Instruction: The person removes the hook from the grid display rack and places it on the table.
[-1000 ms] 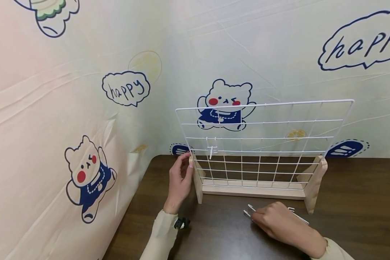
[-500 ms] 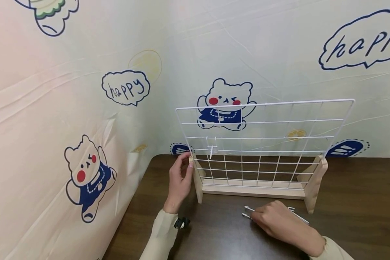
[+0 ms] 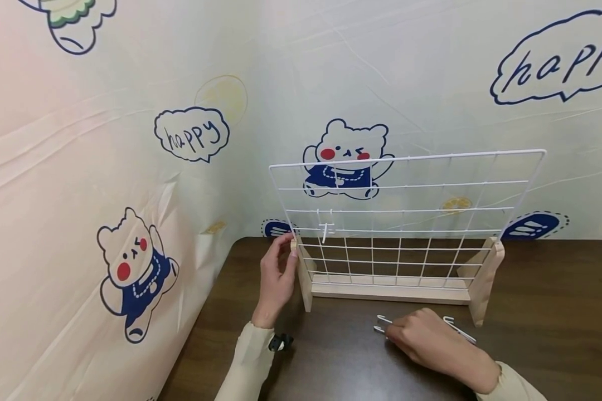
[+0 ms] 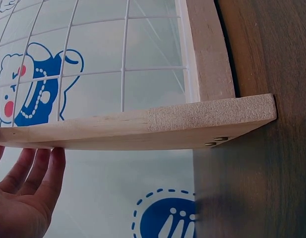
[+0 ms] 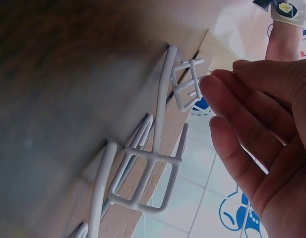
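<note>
A white wire grid rack point(image 3: 401, 245) stands upright on wooden feet. My left hand point(image 3: 277, 275) holds the top of its left wooden side panel point(image 3: 305, 278), thumb at the near edge and fingers reaching round behind; the left wrist view shows fingertips against the panel's outer face point(image 4: 143, 139). One white hook point(image 3: 326, 227) hangs on the grid's left part. Low over the table, my right hand point(image 3: 426, 340) pinches another white wire hook point(image 3: 381, 320), its two prongs poking out left of the fingertips. In the right wrist view, this hook's frame point(image 5: 185, 84) shows at the fingertips.
More white hooks point(image 3: 461, 329) lie on the dark wooden table point(image 3: 331, 356), partly under my right hand; the right wrist view shows a nearer one point(image 5: 148, 178). The rack's right wooden side panel point(image 3: 486, 284) stands just beyond them. A printed curtain point(image 3: 205, 195) encloses the table's back and left.
The prongs at my right fingertips have turned slightly and shifted a little left. My left hand keeps its place on the rack. The head view has tipped down very slightly.
</note>
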The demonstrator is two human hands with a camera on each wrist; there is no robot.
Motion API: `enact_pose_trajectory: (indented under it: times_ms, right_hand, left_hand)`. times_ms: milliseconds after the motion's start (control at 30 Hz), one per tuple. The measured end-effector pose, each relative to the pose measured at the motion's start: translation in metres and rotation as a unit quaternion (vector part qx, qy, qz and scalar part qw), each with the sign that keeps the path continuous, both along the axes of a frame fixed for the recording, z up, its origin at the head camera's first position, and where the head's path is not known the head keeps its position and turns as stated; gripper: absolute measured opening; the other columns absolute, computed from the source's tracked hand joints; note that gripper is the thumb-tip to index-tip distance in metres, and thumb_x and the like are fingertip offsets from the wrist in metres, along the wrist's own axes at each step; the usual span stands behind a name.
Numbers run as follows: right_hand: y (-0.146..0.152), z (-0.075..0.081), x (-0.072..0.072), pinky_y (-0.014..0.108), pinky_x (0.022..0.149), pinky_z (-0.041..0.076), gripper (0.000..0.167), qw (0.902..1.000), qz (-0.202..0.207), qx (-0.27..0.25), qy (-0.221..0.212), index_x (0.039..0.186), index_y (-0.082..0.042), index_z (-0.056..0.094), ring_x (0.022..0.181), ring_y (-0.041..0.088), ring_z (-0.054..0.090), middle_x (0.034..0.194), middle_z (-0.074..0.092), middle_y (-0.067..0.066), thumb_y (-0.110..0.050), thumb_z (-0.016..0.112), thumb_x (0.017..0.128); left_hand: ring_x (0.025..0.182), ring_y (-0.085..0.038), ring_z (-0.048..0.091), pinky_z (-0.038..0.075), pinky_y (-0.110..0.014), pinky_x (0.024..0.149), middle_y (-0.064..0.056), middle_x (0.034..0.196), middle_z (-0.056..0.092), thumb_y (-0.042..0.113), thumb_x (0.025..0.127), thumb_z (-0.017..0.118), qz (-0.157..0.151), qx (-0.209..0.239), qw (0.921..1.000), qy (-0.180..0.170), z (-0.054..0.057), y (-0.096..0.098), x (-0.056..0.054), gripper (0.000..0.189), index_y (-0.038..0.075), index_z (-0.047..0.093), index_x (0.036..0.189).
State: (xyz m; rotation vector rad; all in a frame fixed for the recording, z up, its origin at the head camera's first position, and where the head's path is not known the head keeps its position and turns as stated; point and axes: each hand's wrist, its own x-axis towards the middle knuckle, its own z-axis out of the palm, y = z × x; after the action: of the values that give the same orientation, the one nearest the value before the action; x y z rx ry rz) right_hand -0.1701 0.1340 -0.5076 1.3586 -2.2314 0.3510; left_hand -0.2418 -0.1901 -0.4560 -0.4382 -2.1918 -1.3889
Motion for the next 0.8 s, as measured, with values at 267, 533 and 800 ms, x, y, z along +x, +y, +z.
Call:
enact_pose_trajectory:
  times_ms: [267, 533, 800]
  right_hand:
    - [-0.0021, 0.0011, 0.0001, 0.018, 0.044, 0.027, 0.032, 1.0000, 0.004, -0.002, -0.008, 0.069, -0.026, 0.055, 0.049, -0.004, 0.044, 0.061, 0.050, -0.019, -0.014, 0.079, 0.085]
    - [-0.0039, 0.0003, 0.0021, 0.022, 0.043, 0.030, 0.031, 1.0000, -0.001, 0.001, 0.008, 0.068, -0.026, 0.055, 0.047, 0.000, 0.047, 0.058, 0.051, -0.017, -0.014, 0.080, 0.080]
    - [-0.0035, -0.0013, 0.0037, 0.025, 0.041, 0.029, 0.033, 0.9996, -0.007, 0.016, 0.020, 0.066, -0.026, 0.053, 0.046, 0.003, 0.050, 0.057, 0.054, -0.016, -0.011, 0.082, 0.070]
  left_hand:
    - [0.117, -0.027, 0.069, 0.060, -0.052, 0.096, -0.011, 0.132, 0.069, 0.013, 0.106, 0.057, -0.002, -0.001, 1.0000, 0.005, 0.0015, -0.0006, -0.0012, 0.031, 0.010, 0.060, 0.137]
    - [0.116, -0.027, 0.069, 0.060, -0.052, 0.095, -0.012, 0.132, 0.069, 0.012, 0.106, 0.058, 0.000, 0.002, 1.0000, 0.003, 0.0002, -0.0011, -0.0007, 0.031, 0.009, 0.060, 0.137]
    - [0.116, -0.029, 0.069, 0.060, -0.054, 0.094, -0.013, 0.132, 0.068, 0.012, 0.106, 0.057, -0.002, 0.002, 1.0000, -0.001, -0.0006, -0.0005, -0.0012, 0.031, 0.009, 0.060, 0.137]
